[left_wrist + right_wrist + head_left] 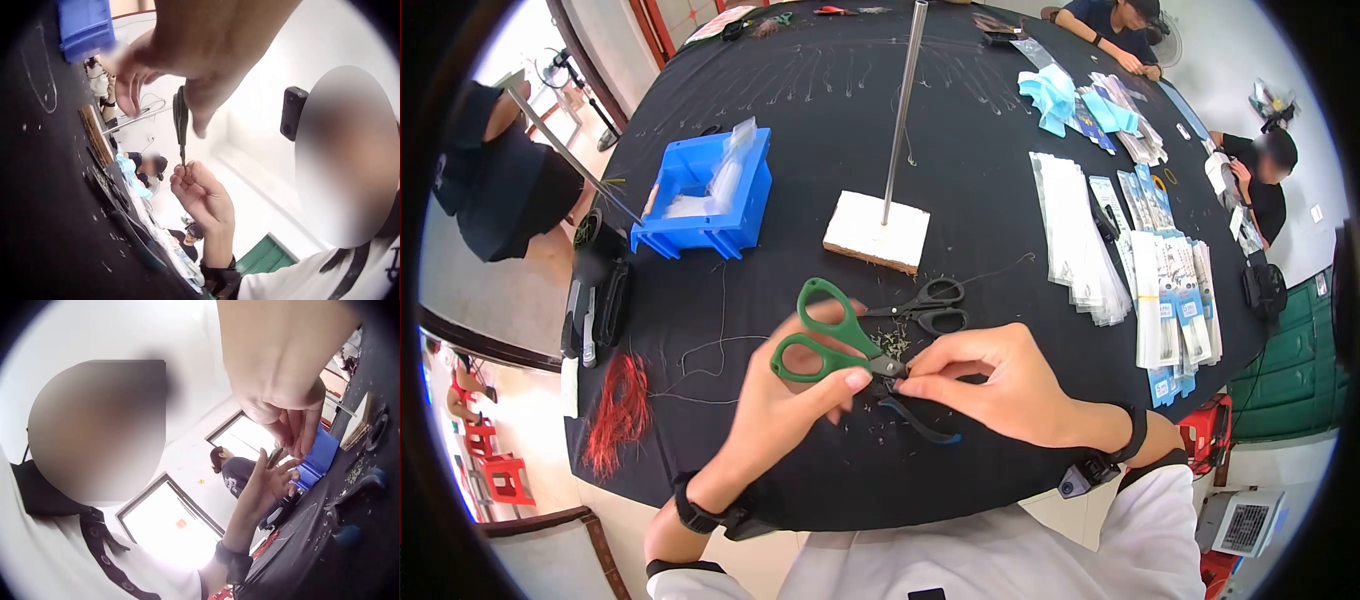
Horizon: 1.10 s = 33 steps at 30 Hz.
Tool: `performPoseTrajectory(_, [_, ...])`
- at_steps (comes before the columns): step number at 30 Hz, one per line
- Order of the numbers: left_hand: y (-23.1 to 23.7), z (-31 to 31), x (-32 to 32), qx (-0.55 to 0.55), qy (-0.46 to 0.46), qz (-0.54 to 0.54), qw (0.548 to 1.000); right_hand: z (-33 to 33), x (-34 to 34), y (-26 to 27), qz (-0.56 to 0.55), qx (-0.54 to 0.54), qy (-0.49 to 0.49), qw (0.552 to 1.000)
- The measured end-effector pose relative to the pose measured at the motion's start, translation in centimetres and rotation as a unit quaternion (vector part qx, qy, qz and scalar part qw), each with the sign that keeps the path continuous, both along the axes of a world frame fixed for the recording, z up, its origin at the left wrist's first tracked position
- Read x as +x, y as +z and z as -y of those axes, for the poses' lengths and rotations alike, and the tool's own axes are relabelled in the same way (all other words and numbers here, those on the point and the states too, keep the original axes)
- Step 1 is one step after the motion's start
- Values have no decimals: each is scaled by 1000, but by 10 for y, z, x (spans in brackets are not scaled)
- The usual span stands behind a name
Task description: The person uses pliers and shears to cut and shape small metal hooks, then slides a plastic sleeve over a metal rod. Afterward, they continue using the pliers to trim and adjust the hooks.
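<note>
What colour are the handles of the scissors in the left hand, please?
The handles are green; the head view shows this best.

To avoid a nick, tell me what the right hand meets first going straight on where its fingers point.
Likely the blades of the green-handled scissors, close ahead of the right hand; whether they touch is unclear.

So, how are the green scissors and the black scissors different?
The green scissors have green handles, while the black scissors have black ones. The left hand holds the green scissors up, but the black scissors lie on the dark cloth. The green scissors' blades point toward the right hand; the black scissors' blades point toward the left hand's side. Both have two loops.
</note>
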<state>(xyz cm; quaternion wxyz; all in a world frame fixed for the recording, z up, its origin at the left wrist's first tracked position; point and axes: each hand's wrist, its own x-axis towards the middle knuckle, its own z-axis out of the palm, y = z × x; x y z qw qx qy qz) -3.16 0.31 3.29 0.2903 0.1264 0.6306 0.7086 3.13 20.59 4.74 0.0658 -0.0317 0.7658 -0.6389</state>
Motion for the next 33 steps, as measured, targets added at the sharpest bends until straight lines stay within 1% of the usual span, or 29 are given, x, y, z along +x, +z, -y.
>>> performPoseTrajectory(1, [1,-4,2,24,-22,37,999,1,1,0,4,-6,20,1000])
performPoseTrajectory(4, [4,-11,4,7,-9,32,999,1,1,4,17,-2,36,999])
performPoseTrajectory(7, [5,-11,2,-10,61,-52,997,-8,0,13,-40,50,-13,998])
performPoseTrajectory(8, [4,-9,1,-13,82,-74,994,-11,1,12,-74,143,-5,987])
performPoseTrajectory(9, [4,-6,1,-5,82,-43,996,-13,2,11,-106,235,3,966])
performPoseTrajectory(10, [5,-7,2,2,87,-34,996,-15,2,9,-137,325,12,936])
performPoseTrajectory(11, [6,-10,3,8,92,-25,995,-12,6,7,-158,379,65,910])
performPoseTrajectory(12, [6,-13,5,15,97,-16,995,-7,9,11,-151,385,144,899])
performPoseTrajectory(13, [8,-17,8,1,85,-23,996,-2,12,13,-185,350,173,902])
performPoseTrajectory(14, [9,-21,11,-7,71,-7,997,3,15,16,-217,314,201,902])
performPoseTrajectory(15, [12,-24,16,-3,61,9,998,7,16,24,-246,323,203,891])
performPoseTrajectory(16, [13,-26,21,0,51,24,998,9,15,26,-264,327,173,891])
performPoseTrajectory(17, [11,-26,24,39,29,51,998,10,12,28,-282,331,142,889])
performPoseTrajectory(18, [10,-26,27,37,35,37,998,10,9,29,-302,334,111,886])
performPoseTrajectory(19, [9,-25,29,34,41,23,998,9,6,28,-298,310,102,897])
performPoseTrajectory(20, [8,-25,31,32,48,8,998,7,4,30,-270,289,107,912])
performPoseTrajectory(22, [12,-25,30,42,45,15,998,1,3,33,-214,247,120,938])
performPoseTrajectory(23, [13,-25,29,47,40,16,998,1,3,35,-185,219,106,952])
performPoseTrajectory(24, [13,-25,28,51,36,16,998,0,3,38,-181,227,117,950])
performPoseTrajectory(26, [15,-25,25,34,68,6,997,-3,4,45,-173,244,138,944])
performPoseTrajectory(27, [16,-26,24,26,84,1,996,-3,6,49,-180,250,133,942])
performPoseTrajectory(30, [12,-20,18,31,82,-30,996,-6,7,53,-181,250,103,945])
performPoseTrajectory(33, [12,-26,19,34,98,-23,994,-5,7,56,-112,226,114,961])
